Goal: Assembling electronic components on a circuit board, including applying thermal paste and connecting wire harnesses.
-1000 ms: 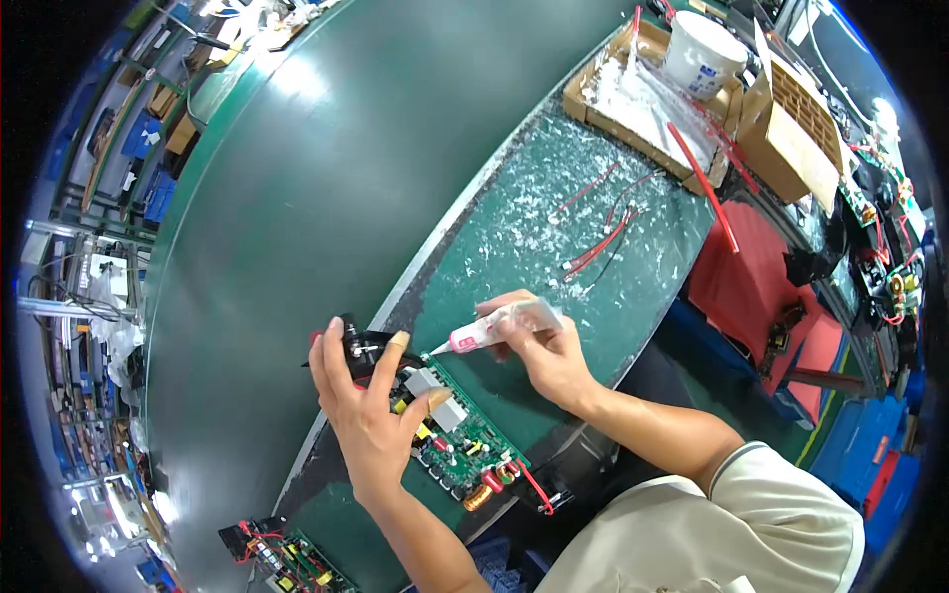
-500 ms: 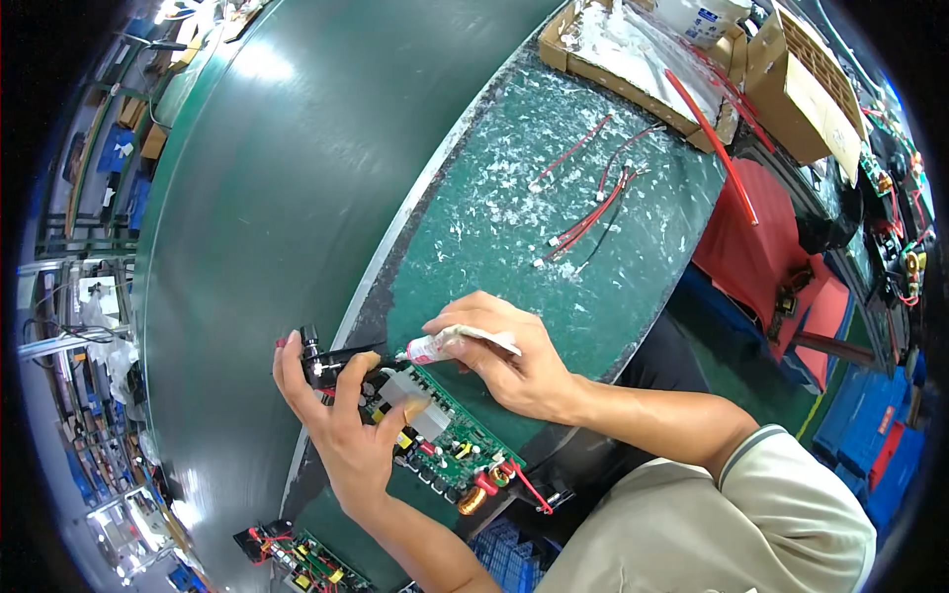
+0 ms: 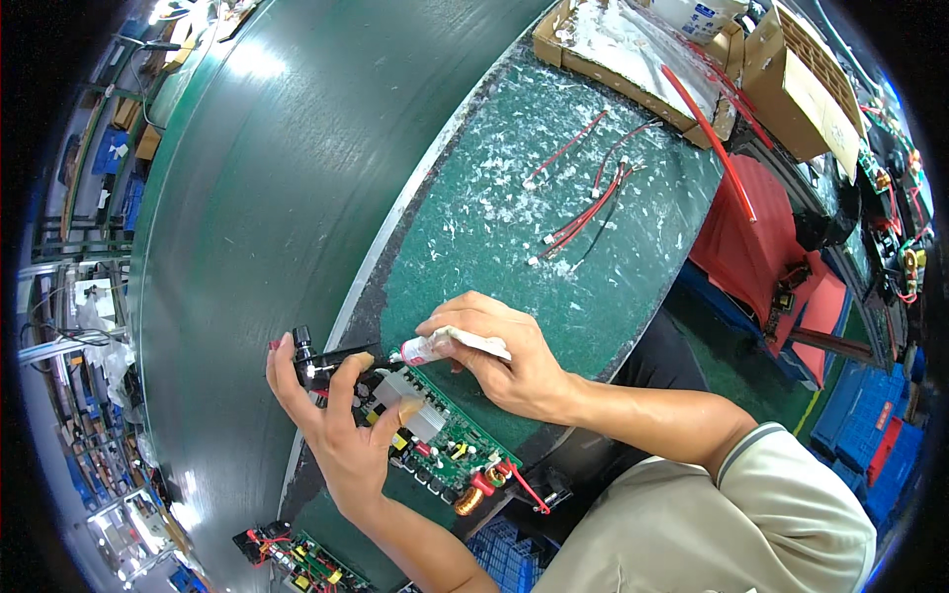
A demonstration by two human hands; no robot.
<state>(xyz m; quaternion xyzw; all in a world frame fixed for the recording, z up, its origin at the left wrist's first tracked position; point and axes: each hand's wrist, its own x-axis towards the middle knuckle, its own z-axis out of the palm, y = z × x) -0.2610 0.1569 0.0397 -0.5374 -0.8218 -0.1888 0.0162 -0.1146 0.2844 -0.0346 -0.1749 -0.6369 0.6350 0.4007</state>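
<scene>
My left hand (image 3: 341, 425) grips the far end of a green circuit board (image 3: 465, 432), its fingers bent round a black end piece (image 3: 318, 368) with knobs or connectors. The thumb rests by a grey metal heat sink (image 3: 423, 419) on the board. Closed round a soft white-and-red tube (image 3: 423, 350), with its tail folded flat, is my right hand (image 3: 509, 361). The tube's nozzle points left at the board's edge near the black end piece; whether it touches is too small to tell. Red wires, coils and capacitors sit at the board's near end.
Several loose red and black wires (image 3: 591, 219) lie on the scuffed green mat (image 3: 465, 227). A cardboard tray (image 3: 613, 84) and a divided carton (image 3: 806, 99) stand at the far right. Left of the mat runs a long green belt (image 3: 267, 198). A second circuit board (image 3: 306, 561) lies lower left.
The whole view has shifted slightly. Both hands keep the same grips on the board and the tube, with hardly any movement between them.
</scene>
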